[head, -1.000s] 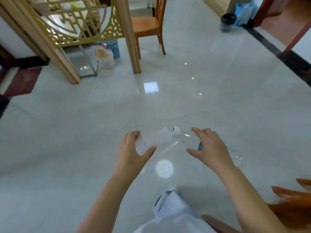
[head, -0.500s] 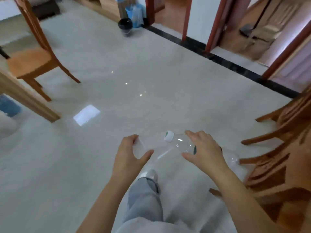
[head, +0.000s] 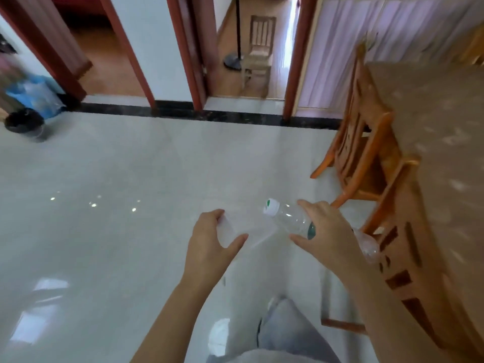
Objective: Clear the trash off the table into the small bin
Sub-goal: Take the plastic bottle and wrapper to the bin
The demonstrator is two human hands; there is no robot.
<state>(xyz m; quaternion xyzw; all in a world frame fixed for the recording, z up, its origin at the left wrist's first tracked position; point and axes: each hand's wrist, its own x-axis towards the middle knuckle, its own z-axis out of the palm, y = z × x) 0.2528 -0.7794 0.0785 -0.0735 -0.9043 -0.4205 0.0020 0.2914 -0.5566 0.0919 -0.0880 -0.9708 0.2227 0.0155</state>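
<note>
My right hand (head: 324, 229) grips a clear plastic bottle (head: 290, 218) with a white cap, held sideways with the cap pointing left. My left hand (head: 212, 239) is closed around a clear plastic cup (head: 230, 229) lying sideways, its mouth toward the bottle. Both are held out over the pale tiled floor. A small black bin (head: 23, 123) stands on the floor at the far left, near the wall. The table (head: 445, 153) with a patterned cloth fills the right side.
Wooden chairs (head: 366, 153) stand against the table's left edge, close to my right arm. Blue bags (head: 34, 95) lie behind the bin. Two doorways with red-brown frames open in the far wall. My leg in grey trousers (head: 288, 334) shows at the bottom.
My view has swung to the right: the bin has slid to the far left and the table has come into sight. Both hands keep the same hold on cup and bottle.
</note>
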